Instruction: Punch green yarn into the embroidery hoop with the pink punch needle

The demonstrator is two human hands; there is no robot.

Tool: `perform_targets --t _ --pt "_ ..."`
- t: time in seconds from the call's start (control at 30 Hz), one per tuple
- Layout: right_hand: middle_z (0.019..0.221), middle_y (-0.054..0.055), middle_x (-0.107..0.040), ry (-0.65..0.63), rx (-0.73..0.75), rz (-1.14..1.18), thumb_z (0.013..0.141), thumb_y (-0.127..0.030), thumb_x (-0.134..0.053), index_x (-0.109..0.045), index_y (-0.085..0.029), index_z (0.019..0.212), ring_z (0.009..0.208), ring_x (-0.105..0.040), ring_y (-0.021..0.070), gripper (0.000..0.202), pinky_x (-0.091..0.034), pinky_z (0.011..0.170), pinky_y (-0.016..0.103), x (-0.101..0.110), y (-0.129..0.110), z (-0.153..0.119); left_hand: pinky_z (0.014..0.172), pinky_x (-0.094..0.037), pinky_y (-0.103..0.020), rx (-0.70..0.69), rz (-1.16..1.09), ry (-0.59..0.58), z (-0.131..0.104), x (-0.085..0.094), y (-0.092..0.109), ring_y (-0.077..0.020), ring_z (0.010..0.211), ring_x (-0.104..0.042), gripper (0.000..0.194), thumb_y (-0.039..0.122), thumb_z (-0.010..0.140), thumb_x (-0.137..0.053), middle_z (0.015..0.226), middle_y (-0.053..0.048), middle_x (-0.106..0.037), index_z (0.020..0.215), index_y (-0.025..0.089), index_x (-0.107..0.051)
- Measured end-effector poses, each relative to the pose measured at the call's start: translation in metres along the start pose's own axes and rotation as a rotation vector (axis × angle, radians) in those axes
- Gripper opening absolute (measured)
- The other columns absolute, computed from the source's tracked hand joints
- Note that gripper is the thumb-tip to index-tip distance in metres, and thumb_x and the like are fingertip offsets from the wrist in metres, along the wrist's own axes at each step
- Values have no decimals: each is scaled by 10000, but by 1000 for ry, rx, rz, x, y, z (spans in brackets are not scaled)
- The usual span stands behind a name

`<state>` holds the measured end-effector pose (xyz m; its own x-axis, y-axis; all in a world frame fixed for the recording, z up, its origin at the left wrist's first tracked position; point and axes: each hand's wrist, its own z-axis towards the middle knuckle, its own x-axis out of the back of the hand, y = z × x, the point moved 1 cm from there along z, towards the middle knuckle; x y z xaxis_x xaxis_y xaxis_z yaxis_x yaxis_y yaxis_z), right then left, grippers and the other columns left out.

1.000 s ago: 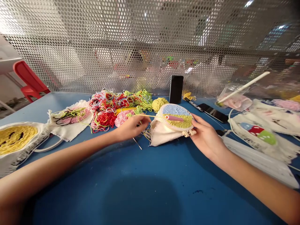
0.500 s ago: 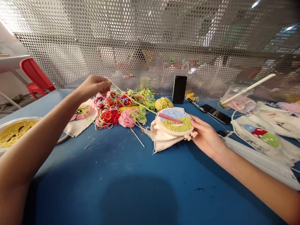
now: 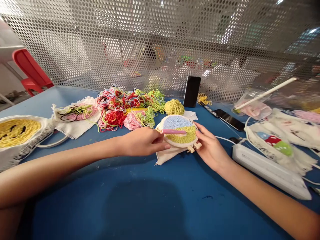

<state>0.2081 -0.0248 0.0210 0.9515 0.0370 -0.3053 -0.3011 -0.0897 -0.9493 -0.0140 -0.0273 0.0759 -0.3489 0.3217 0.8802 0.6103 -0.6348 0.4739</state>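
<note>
Head camera gives us the view of both our hands above the blue table [image 3: 140,206]. With our right hand [image 3: 212,150] we are grasping the embroidery hoop [image 3: 178,144] by its right edge, the thumb on the front side, next to the wooden screw clamp [image 3: 194,147]. This hoop is near the middle of the view, tilted with its face towards us; its stitching is light blue above and yellow-green below, and the loose cream cloth [image 3: 166,155] hangs under it. Across the stitching we see the pink tool [image 3: 173,132], placed almost level. Our left hand [image 3: 143,141] is just beside the left end of this tool, with bent fingers; we cannot tell whether they pinch something. Behind the hoop we find the yellow yarn ball [image 3: 174,107], and to its left the tangled yarn pile [image 3: 117,108].
</note>
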Motion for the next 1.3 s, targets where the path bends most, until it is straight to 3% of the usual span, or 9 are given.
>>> perform_targets --t 0.17,0.37,0.47,0.6,0.73,0.83,0.93,1.13,1.3 --pt "1202 18 -557 -139 -7 -74 841 -299 -532 -485 -313 1239 903 -575 137 401 -479 740 265 -7 7 -8 467 -392 -166 -79 -403 276 13 -18 -18 -66 536 -484 300 386 874 -433 707 -10 -552 927 141 -597" --pt "1306 8 -491 -246 8 -161 841 -310 -534 -480 -298 1270 1145 -477 163 432 -394 945 300 -10 7 2 404 -405 -158 -91 -663 283 25 -33 -15 -42 456 -461 434 425 909 -328 726 -44 -542 918 94 -609" --pt "1132 24 -571 -186 22 -216 811 -315 -564 -488 -267 1247 973 -549 148 445 -443 839 286 -12 4 13 439 -426 -156 -122 -594 341 35 -39 -16 -37 496 -493 322 381 879 -427 821 -60 -573 842 105 -590" --pt "837 -18 -529 171 -16 -146 793 -294 -552 -443 -218 1169 621 -493 80 399 -446 601 235 -16 1 7 374 -359 -138 -48 -742 538 40 -50 -19 -30 408 -431 227 360 891 -424 598 38 -489 842 146 -486" --pt "845 -3 -493 90 -47 -224 799 -410 -547 -476 -220 1060 723 -514 114 331 -467 544 227 -17 3 -18 349 -369 -136 -38 -842 629 38 -58 -19 -30 388 -454 214 379 887 -434 622 50 -504 860 167 -429" --pt "710 -27 -459 -59 -67 -320 834 -474 -480 -462 -225 1010 591 -478 108 306 -396 412 207 -13 11 -26 332 -363 -127 -34 -834 643 39 -58 -19 -24 368 -453 221 385 885 -440 614 51 -512 864 164 -430" --pt "607 -61 -396 -61 34 -444 885 -469 -387 -425 -233 1006 477 -396 83 268 -319 385 191 -7 21 -19 332 -363 -125 -45 -820 606 42 -56 -21 -20 367 -455 219 381 890 -432 625 47 -522 861 164 -431" --pt "741 14 -555 -42 310 -775 923 -389 -328 -482 -190 1033 643 -526 133 274 -400 574 261 0 21 3 372 -375 -142 -52 -711 542 48 -43 -29 -32 394 -457 247 394 891 -431 581 45 -508 816 160 -453" --pt "800 38 -593 -107 314 -784 930 -409 -298 -490 -204 1067 692 -555 164 313 -415 617 289 2 18 10 384 -367 -147 -56 -683 557 54 -42 -38 -42 403 -447 257 391 884 -447 525 46 -484 782 157 -471"
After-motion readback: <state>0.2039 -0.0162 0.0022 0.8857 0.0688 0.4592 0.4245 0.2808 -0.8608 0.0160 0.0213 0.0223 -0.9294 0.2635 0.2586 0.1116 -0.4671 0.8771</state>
